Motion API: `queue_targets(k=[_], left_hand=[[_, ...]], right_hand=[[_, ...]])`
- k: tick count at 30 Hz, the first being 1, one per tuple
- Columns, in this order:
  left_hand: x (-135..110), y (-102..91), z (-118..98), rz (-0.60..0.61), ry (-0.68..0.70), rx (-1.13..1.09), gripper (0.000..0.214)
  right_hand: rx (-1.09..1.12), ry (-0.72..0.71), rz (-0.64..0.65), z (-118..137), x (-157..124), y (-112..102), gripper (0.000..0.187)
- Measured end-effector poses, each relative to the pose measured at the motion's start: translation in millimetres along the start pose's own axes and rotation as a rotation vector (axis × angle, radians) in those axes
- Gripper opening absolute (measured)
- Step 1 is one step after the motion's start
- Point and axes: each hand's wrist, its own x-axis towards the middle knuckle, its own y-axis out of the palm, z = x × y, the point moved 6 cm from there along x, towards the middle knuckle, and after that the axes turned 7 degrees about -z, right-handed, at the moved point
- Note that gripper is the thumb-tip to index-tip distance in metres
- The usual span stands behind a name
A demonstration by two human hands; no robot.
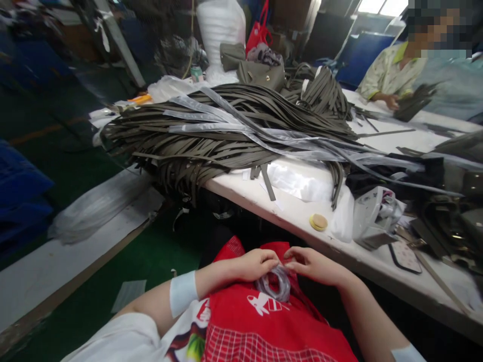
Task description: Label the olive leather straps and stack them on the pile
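Low in the frame's centre, the left hand [256, 265] is curling its fingers [272, 262] nearly closed onto the top of a clear plastic bundle [274, 285]. The bundle is lying coiled on the red bag [264, 322], just below and between both hands, equally near each. The right hand [314, 265] is pinching its upper edge with fingertips almost together.

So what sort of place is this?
Probably a handbag workshop: a heap of olive straps covers the white worktable, olive handbags sit behind it, and another person handles strips opposite.
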Motion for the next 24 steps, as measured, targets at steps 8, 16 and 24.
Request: queue_targets(k=[8, 16, 24], left_hand=[[-4, -1.0, 0, -0.073, 0.081, 0.107, 0.022], [-13, -6.2, -6, -0.176, -0.009, 0.126, 0.022], [-7, -5.4, -11, -0.175, -0.009, 0.171, 0.016]], right_hand=[[-0.611, -0.173, -0.521, 82, 96, -54, 0.024], [-0.965, 0.02, -0.669, 82, 147, -52, 0.022], [-1.038, 0.019, -0.61, 62, 129, -60, 0.031]])
